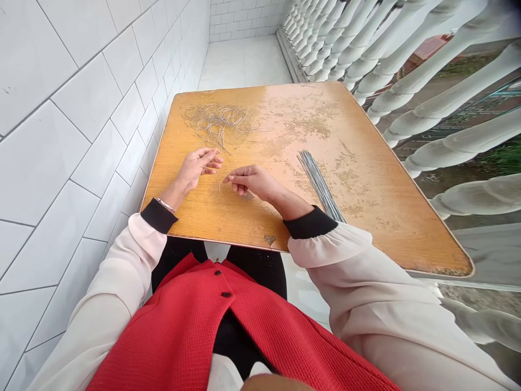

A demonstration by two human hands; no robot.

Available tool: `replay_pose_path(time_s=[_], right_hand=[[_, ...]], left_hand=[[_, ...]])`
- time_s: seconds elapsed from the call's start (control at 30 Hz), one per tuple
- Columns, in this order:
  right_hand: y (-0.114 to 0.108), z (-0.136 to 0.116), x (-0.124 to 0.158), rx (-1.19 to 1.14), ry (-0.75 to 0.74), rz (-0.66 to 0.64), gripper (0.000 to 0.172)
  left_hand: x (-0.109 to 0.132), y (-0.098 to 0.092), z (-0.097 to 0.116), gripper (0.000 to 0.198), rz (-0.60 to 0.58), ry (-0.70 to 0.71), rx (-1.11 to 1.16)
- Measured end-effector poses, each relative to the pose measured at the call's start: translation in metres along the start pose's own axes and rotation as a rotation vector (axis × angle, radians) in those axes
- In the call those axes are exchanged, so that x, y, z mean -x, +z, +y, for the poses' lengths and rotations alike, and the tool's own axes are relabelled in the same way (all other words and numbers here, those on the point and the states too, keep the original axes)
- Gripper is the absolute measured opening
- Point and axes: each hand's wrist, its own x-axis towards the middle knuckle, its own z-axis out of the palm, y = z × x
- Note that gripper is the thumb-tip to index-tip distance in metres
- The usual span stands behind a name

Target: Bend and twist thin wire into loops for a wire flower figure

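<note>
My right hand is pinched closed on a thin, curved piece of wire, whose bent end shows just left of the fingertips. Close by on the left, my left hand is raised over the table with its thumb against the index finger. Whatever may be between those fingertips is too fine to make out. Just beyond the left hand lies a loose tangle of thin silvery wire. To the right of my right hand rests a bundle of straight grey wire rods, its near end partly behind my right cuff.
The wooden table has worn, peeling patches on its top. A white tiled wall runs close along the left. White balusters line the right side. Pale floor shows beyond the far edge.
</note>
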Motion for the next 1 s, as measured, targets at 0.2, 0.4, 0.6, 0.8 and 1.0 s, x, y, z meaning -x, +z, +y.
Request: replay_pose_path(time_s=[0.2,0.4,0.6,0.8,1.0], right_hand=[[-0.006,-0.001,-0.002,-0.045,-0.012,0.048,0.031],[-0.006,-0.002,0.000,-0.002,0.011,-0.013,0.032],[-0.007,-0.002,-0.001,0.040,0.002,-0.032,0.030],[-0.011,0.001,-0.001,0.011,-0.024,-0.053,0.021],[-0.010,0.000,0.000,-0.081,-0.038,-0.062,0.018]], left_hand=[[-0.009,-0.022,0.006,0.029,0.307,0.218,-0.422],[-0.018,-0.043,0.009,0.034,0.264,0.653,-0.909],[-0.007,-0.029,0.019,0.031,0.039,0.597,-1.373],[-0.004,-0.014,0.030,0.033,-0.027,0.518,-1.621],[-0.011,-0.008,0.023,0.030,0.022,0.508,-1.585]])
